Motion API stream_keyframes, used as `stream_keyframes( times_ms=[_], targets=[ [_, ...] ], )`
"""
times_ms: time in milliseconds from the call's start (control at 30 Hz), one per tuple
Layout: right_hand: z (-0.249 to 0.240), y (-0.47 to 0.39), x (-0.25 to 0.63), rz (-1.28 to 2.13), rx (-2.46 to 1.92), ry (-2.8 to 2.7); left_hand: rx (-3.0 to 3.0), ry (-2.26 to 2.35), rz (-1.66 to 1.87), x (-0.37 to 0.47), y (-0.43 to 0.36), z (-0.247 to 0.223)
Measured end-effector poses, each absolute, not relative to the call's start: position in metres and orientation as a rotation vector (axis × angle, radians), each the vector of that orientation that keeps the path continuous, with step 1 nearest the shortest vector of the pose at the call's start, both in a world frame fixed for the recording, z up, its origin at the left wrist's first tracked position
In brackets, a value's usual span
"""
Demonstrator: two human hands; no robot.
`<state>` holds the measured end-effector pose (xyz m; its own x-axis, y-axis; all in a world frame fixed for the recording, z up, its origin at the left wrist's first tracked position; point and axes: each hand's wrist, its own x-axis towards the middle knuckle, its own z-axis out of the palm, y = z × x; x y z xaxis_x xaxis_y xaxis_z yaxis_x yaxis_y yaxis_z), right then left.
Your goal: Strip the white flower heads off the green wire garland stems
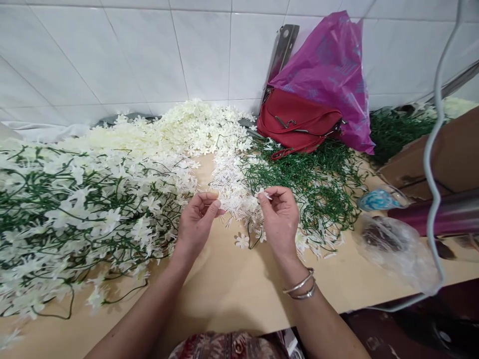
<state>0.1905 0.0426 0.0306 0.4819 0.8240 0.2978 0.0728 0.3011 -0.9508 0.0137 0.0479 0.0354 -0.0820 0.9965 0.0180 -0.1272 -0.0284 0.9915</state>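
Note:
My left hand (pixel 198 219) is closed in a pinch, thumb against forefinger, at the near edge of a heap of white stamen pieces (pixel 226 177). Whatever its fingertips hold is too small to make out. To the right, my right hand (pixel 280 219) pinches a small white artificial flower (pixel 263 194) between thumb and forefinger. Just below and between both hands, a loose white flower (pixel 242 241) lies on the table. Green plastic stems (pixel 310 184) are piled beyond my right hand. Left of my left hand spreads a big heap of white flowers on green stems (pixel 108 214).
Cream flower heads (pixel 168 127) are heaped along the tiled wall (pixel 204 55). A red handbag (pixel 299 117) and a purple plastic bag (pixel 329 65) stand at the back right. A grey cable (pixel 430 164) hangs over the table (pixel 228 294) near a clear plastic bag (pixel 396 254) and cardboard (pixel 437 144).

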Motion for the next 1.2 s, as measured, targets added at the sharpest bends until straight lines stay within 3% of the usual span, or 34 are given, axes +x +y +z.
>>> stream_keyframes(
  times_ms=[233, 333, 800, 1200],
  targets=[
    [0.028, 0.047, 0.197, 0.570, -1.159, -0.872, 1.678, 1.163, 0.673, -0.004, 0.026, 0.047],
    [0.029, 0.047, 0.198, 0.545, -1.154, -0.859, 1.964, 1.232, 0.538, -0.012, 0.021, 0.051],
    [0.030, 0.049, 0.200, 0.566, -1.119, -0.826, 2.208, 1.296, 0.543, 0.024, 0.017, 0.031],
    [0.031, 0.050, 0.204, 0.525, -1.135, -0.806, 2.143, 1.410, 0.855, 0.005, 0.027, 0.040]
  ],
)
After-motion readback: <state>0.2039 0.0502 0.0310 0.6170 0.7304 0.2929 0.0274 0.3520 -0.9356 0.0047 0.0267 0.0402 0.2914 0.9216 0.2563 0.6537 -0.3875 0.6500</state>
